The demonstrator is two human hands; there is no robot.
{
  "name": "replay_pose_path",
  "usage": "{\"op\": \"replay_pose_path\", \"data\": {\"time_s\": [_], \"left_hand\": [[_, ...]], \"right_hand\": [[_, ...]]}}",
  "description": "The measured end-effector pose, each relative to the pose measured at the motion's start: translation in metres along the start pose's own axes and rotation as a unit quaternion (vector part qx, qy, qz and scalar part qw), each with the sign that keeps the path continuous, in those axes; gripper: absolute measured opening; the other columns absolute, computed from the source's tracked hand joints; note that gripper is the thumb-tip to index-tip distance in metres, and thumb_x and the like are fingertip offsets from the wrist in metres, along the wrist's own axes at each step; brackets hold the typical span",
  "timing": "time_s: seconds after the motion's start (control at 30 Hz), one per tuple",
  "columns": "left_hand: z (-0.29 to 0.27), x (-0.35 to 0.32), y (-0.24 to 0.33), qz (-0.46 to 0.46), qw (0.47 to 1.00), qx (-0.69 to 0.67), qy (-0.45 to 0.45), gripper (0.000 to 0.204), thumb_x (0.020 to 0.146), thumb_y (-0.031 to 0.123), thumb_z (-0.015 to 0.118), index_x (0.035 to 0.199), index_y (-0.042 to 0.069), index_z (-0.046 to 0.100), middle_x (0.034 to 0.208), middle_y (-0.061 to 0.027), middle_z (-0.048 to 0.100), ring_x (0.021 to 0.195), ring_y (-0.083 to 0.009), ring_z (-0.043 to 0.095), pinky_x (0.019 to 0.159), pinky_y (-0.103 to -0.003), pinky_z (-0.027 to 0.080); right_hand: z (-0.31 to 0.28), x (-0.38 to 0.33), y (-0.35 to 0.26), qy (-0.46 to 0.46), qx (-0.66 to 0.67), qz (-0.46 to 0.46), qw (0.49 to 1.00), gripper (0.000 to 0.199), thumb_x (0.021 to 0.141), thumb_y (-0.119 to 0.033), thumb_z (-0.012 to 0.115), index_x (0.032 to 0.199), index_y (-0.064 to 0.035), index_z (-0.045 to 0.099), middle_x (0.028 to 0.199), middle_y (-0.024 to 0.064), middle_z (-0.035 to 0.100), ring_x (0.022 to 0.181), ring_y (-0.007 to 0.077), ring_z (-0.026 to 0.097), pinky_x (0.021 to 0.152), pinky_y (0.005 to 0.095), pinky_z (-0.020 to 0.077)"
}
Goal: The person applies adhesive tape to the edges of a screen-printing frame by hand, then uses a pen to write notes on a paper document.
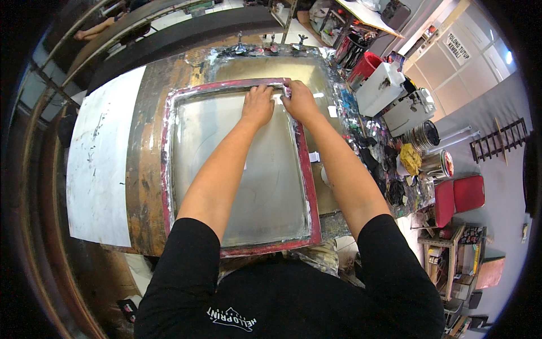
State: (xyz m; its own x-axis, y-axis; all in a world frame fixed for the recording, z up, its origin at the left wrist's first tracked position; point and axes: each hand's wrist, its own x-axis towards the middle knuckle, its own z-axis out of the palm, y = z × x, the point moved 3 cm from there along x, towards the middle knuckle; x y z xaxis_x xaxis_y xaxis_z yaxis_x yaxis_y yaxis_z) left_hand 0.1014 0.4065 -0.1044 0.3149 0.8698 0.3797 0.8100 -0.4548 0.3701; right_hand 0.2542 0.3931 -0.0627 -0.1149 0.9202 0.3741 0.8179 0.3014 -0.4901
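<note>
A screen-printing frame (311,212) with red, paint-smeared edges and pale grey mesh lies flat on the stained worktable, its near edge close to my body. Both my arms reach over it to its far right corner. My left hand (259,106) is over the mesh, its fingers bent and together against the inside of the far edge; whatever is under the fingertips is hidden. Beside it, my right hand (301,101) closes round the frame's corner, thumb on the inner side. Strips along the inner edges of the frame look shiny.
A white sheet (104,155) covers the table's left end. Metal clamps (240,45) stand along the far edge. On the right are white jugs (379,89), a red container (368,63), cans (439,164) and a yellow crumpled cloth (410,159). Red chairs (468,193) stand beyond.
</note>
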Motion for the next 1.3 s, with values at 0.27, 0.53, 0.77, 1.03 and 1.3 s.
{"op": "replay_pose_path", "data": {"time_s": [0.27, 0.53, 0.77, 1.03, 1.3], "left_hand": [[0.001, 0.001, -0.001, 0.003, 0.999, -0.034, 0.006, 0.055, 0.086, 0.018, 0.07, 0.139, 0.011, 0.055, 0.133, -0.0104, 0.059, 0.119, -0.0346, 0.054, 0.102, -0.05, 0.045], [0.005, -0.001, -0.013, -0.032, 0.989, -0.145, 0.013, 0.045, 0.083, 0.014, 0.077, 0.125, 0.011, 0.059, 0.122, -0.0105, 0.066, 0.118, -0.0332, 0.057, 0.101, -0.049, 0.045], [0.01, -0.001, -0.016, 0.027, 0.996, -0.08, 0.022, 0.039, 0.088, 0.02, 0.073, 0.127, 0.012, 0.068, 0.131, -0.006, 0.063, 0.121, -0.0312, 0.055, 0.107, -0.045, 0.044], [0.005, -0.003, -0.013, -0.023, 0.994, -0.103, 0.007, 0.046, 0.088, 0.021, 0.072, 0.132, 0.013, 0.067, 0.133, -0.0098, 0.061, 0.121, -0.0342, 0.055, 0.109, -0.046, 0.044], [0.004, -0.002, -0.02, -0.023, 0.984, -0.175, 0.003, 0.048, 0.083, 0.02, 0.079, 0.128, 0.011, 0.064, 0.127, -0.0124, 0.067, 0.122, -0.0355, 0.058, 0.107, -0.047, 0.045]], "right_hand": [[0.01, 0.023, 0.014, -0.03, -0.088, 0.021, 0.995, 0.036, 0.079, -0.013, 0.076, 0.113, -0.0012, 0.069, 0.112, 0.0197, 0.066, 0.112, 0.0379, 0.063, 0.095, 0.0457, 0.0542], [0.021, 0.029, -0.009, -0.022, -0.198, 0.04, 0.979, 0.026, 0.084, -0.014, 0.071, 0.108, -0.0044, 0.067, 0.113, 0.014, 0.065, 0.11, 0.0327, 0.065, 0.092, 0.0434, 0.057], [0.032, 0.033, -0.004, -0.002, -0.242, 0.038, 0.969, 0.02, 0.087, -0.01, 0.066, 0.107, -0.0065, 0.065, 0.113, 0.0123, 0.064, 0.108, 0.0322, 0.065, 0.09, 0.043, 0.057], [0.022, 0.028, 0.009, 0.009, -0.145, 0.008, 0.989, 0.023, 0.083, -0.012, 0.071, 0.106, -0.0061, 0.067, 0.103, 0.015, 0.067, 0.105, 0.0354, 0.065, 0.091, 0.0457, 0.0541], [0.014, 0.012, -0.006, 0.0, -0.155, -0.119, 0.981, 0.027, 0.082, -0.007, 0.071, 0.109, -0.0112, 0.071, 0.107, 0.0153, 0.063, 0.099, 0.0362, 0.064, 0.083, 0.0468, 0.0543]]}}
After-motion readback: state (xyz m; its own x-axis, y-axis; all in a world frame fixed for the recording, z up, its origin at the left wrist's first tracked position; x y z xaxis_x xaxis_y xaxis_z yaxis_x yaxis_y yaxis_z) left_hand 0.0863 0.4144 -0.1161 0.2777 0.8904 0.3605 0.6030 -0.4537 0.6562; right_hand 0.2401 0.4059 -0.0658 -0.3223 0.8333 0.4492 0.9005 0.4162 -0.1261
